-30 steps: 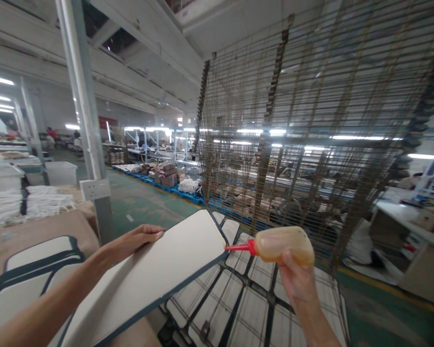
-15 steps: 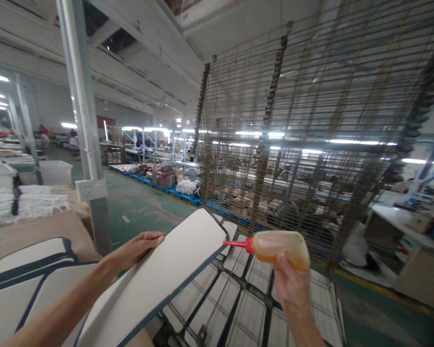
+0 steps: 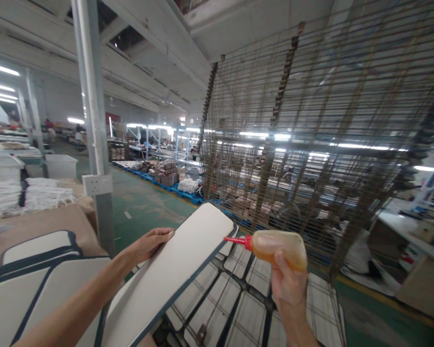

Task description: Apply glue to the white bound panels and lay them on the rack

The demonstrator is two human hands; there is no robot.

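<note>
My left hand point(image 3: 155, 242) is closed on the left edge of a long white panel point(image 3: 188, 250) with rounded corners and a dark blue edge. The panel tilts up and away from me. In my right hand point(image 3: 289, 282) is a squeeze bottle point(image 3: 280, 246), lying nearly level and partly filled with amber liquid. Its red nozzle point(image 3: 237, 240) points left, with the tip at the panel's right edge near the far corner; whether it touches I cannot tell. Similar white panels point(image 3: 65, 284) with dark edges lie stacked at the lower left.
Below my hands, a wire rack point(image 3: 238, 294) holds several white pieces in rows. Tall wire rack sections point(image 3: 304, 120) lean upward on the right. A metal post point(image 3: 92, 96) with a socket box point(image 3: 97, 184) stands at left. Behind are blue pallets point(image 3: 181, 193) with stacked goods and a worktable point(image 3: 401, 229).
The view has turned slightly left, so the background sits further right. The panel and my left hand have shifted right in view; the nozzle tip now sits lower along the panel's edge.
</note>
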